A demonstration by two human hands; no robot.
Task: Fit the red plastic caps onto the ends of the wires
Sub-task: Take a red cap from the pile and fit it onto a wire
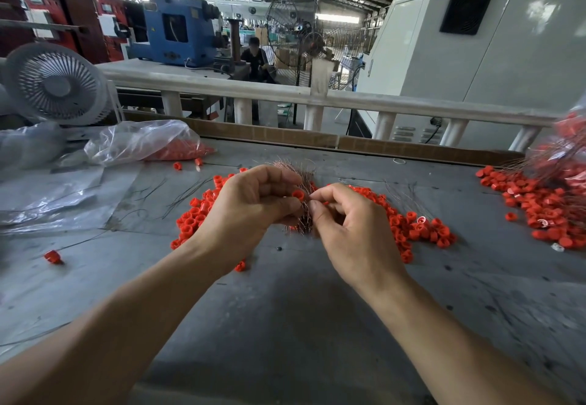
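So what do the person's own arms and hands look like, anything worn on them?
Both forearms are bare up to the frame's lower edge, with no sleeves in view. The left hand and the right hand wear no gloves, and no rings, watch or wristband show. Fingernails look short and unpainted.

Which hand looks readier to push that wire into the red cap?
Probably the right hand: its fingertips pinch a thin wire aimed at the red cap. The left hand is busy gripping that cap and the wire bundle, so it likely just steadies them.
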